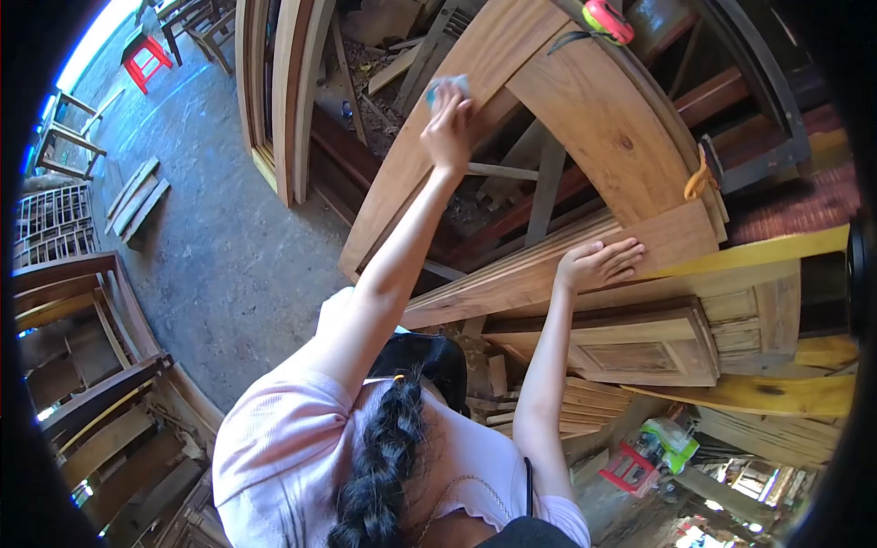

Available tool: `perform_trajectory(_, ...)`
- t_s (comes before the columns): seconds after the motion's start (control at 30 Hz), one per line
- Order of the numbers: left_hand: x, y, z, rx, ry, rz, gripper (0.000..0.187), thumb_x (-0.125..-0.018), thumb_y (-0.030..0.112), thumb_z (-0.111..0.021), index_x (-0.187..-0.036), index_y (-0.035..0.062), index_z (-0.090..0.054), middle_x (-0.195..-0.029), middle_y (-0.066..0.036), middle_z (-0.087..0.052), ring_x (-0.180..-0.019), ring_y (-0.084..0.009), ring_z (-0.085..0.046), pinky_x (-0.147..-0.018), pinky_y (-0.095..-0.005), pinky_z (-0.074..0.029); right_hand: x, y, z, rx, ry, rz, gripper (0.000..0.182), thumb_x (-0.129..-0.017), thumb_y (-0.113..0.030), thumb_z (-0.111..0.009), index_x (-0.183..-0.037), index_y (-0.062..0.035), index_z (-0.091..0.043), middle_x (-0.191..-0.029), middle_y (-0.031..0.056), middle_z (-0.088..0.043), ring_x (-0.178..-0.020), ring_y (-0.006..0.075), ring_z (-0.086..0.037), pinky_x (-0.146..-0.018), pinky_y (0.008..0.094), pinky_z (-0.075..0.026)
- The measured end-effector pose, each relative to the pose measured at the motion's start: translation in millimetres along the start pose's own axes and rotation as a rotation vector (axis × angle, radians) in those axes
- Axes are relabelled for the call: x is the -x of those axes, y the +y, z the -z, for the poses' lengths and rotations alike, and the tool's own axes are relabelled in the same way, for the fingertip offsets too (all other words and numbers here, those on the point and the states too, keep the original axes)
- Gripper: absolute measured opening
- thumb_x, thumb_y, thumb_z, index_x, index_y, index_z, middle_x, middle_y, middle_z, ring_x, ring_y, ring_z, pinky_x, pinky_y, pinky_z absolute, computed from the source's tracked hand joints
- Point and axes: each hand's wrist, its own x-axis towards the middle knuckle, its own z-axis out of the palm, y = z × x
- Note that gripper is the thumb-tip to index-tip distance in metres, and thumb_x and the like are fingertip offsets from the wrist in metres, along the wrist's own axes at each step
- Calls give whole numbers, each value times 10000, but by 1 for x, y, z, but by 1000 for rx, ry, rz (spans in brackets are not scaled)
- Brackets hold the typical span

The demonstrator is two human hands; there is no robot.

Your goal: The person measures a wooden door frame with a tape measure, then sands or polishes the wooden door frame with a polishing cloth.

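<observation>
My left hand (447,131) reaches far forward, its fingers closed over a small pale blue-grey pad (449,88) pressed on a long wooden plank (402,187). Whether the pad is cloth or abrasive paper, I cannot tell. My right hand (598,265) lies flat, palm down, on a lower wooden board (676,239), fingers together and pointing right. Between the two, a wide brown plank (607,128) with a dark knot joins the frame. A pink-and-green tape measure (608,22) sits at its top edge, and an orange-handled tool (700,178) rests at its right side.
Panelled wooden door pieces (644,347) are stacked below my right hand. Upright curved timbers (288,100) stand ahead on the left. Loose boards (137,201) lie on the concrete floor (237,283). A red stool (146,62) stands far left, and wooden furniture frames (100,365) crowd nearer left.
</observation>
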Motion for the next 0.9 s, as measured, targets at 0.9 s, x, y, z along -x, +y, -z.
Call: perform_trajectory(0.9, -57, 7, -1, 27, -226, -399, 495, -916, 314, -499, -1316, 21, -489, -1382, -169, -448, -1294, -315, -414, -1065, -424, -333, -6, -16, 5, 23, -5, -5, 610, -966, -305, -221, -1433, 83, -169, -1500, 277, -138, -1409, 390, -117, -1129, 488, -88)
